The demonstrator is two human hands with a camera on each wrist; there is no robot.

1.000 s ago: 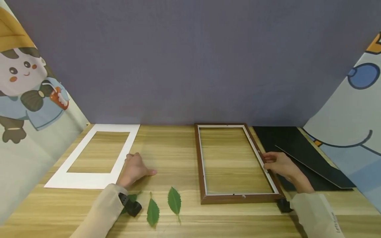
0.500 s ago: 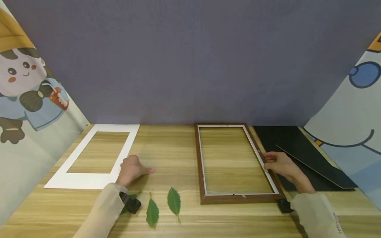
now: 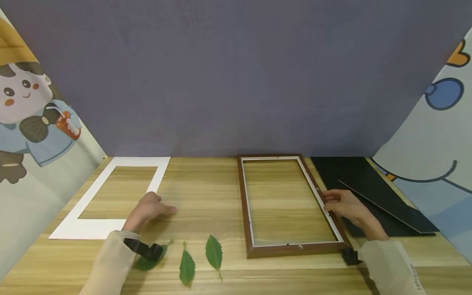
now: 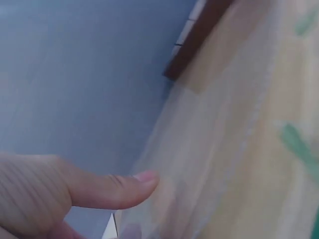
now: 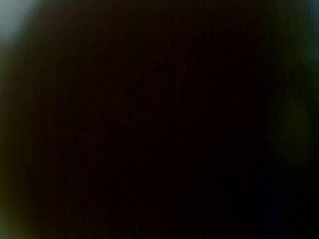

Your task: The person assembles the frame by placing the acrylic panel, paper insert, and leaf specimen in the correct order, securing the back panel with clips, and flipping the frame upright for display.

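Observation:
My left hand (image 3: 147, 209) is low over the table by the right edge of a white picture mat (image 3: 92, 228), with its thumb pointing right. In the left wrist view the thumb (image 4: 117, 189) is straight and the other fingers are mostly out of sight. A clear sheet (image 4: 199, 149) with a pale edge shows near the thumb; I cannot tell whether they touch. My right hand (image 3: 350, 209) holds the right side of a brown picture frame (image 3: 291, 249), which lies flat with its white inner lip upward. The right wrist view is almost wholly dark.
Black backing boards (image 3: 343, 170) lie right of the frame, with a raised flap (image 3: 398, 209) beside the right hand. A green leaf (image 3: 187, 267) and another leaf (image 3: 214, 252) lie in front; a third leaf (image 3: 151, 262) is partly under the left wrist camera. A grey wall (image 3: 236, 82) stands behind.
My left hand has moved left and slightly toward me, away from its earlier place beside the mat's edge. My right hand keeps its hold on the frame. The head view has shifted slightly.

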